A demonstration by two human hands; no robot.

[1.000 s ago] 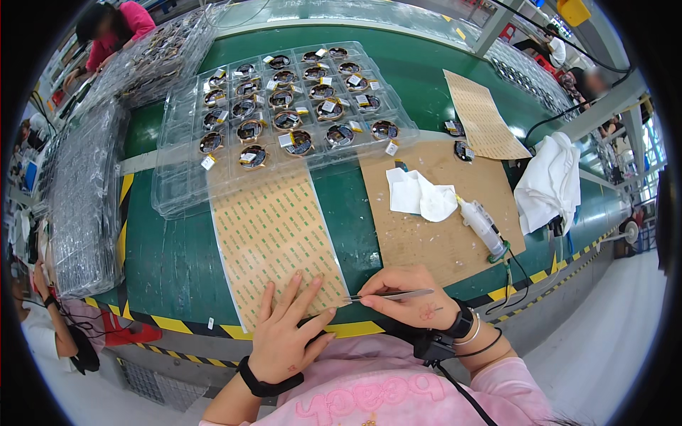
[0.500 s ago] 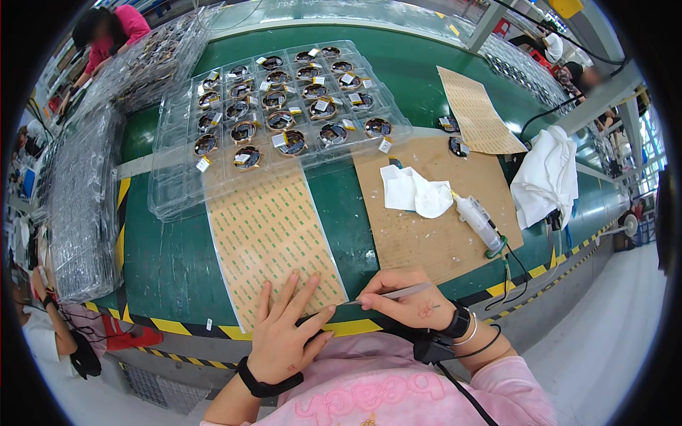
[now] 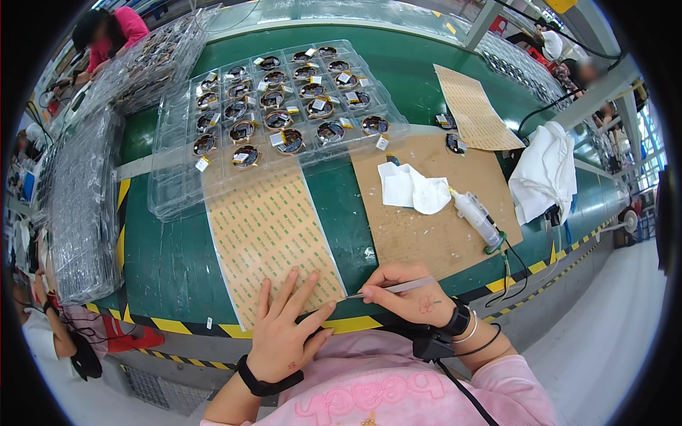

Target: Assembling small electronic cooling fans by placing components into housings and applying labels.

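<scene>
A tan sheet printed with rows of green marks (image 3: 266,234), with a white border, lies at the bench's front edge, its far end under a clear plastic tray (image 3: 170,186). My left hand (image 3: 284,341) rests on its near part, fingers spread and pressing down. In my right hand (image 3: 406,297) is a slim pair of metal tweezers (image 3: 410,285), pinched between thumb and fingers. The tip reaches the sheet's near right corner; whether it grips the edge is too small to tell.
Round dark circuit assemblies (image 3: 290,141) fill the tray. To the right, a brown board (image 3: 440,245) carries folded white wipes (image 3: 414,188) and a corded dispenser syringe (image 3: 477,219). Beyond are another tan sheet (image 3: 474,106) and a white cloth (image 3: 545,174). Stacked clear trays (image 3: 84,213) stand left. Other people sit around.
The tweezers' tip has shifted slightly away from my left fingertips, to the sheet's right corner. My right hand has tilted a little; my left hand stays in place.
</scene>
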